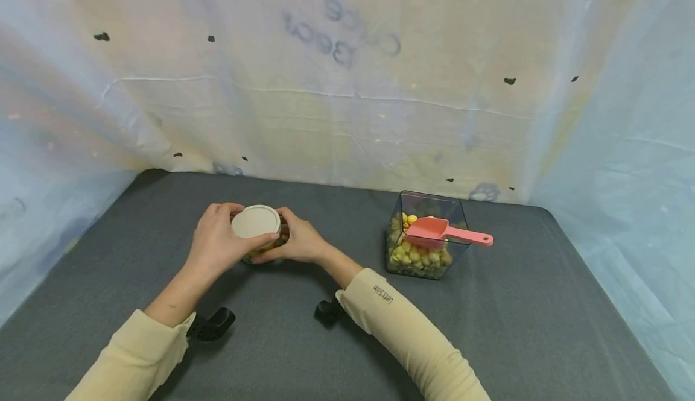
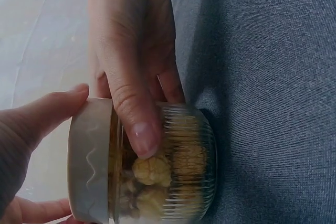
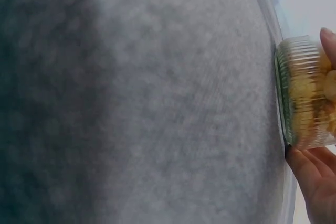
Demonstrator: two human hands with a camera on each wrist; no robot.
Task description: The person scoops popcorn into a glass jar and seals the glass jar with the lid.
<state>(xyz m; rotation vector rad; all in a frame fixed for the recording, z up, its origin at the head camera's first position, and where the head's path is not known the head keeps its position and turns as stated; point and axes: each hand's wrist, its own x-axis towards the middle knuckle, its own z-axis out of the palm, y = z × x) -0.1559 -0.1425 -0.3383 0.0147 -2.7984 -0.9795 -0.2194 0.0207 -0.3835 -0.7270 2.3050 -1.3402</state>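
Observation:
A ribbed clear glass jar [image 2: 184,171] stands upright on the table, with a cream lid [image 1: 256,221] on its top. Pale yellow popcorn-like pieces [image 2: 152,171] show through the glass. My left hand [image 1: 219,238] holds the lid by its rim, the thumb on one side and the fingers on the other. From the right, my right hand [image 1: 298,238] grips the jar's body, its thumb lying along the glass below the lid. In the right wrist view, the jar's lower part appears at the right edge, and the lid is out of sight.
Right of the jar stands a clear square container [image 1: 415,274] holding similar yellow pieces. A pink scoop [image 1: 434,230] lies across it, its handle sticking out over the right rim. The grey table [image 1: 336,353] is bordered by pale hanging sheets [image 1: 380,135].

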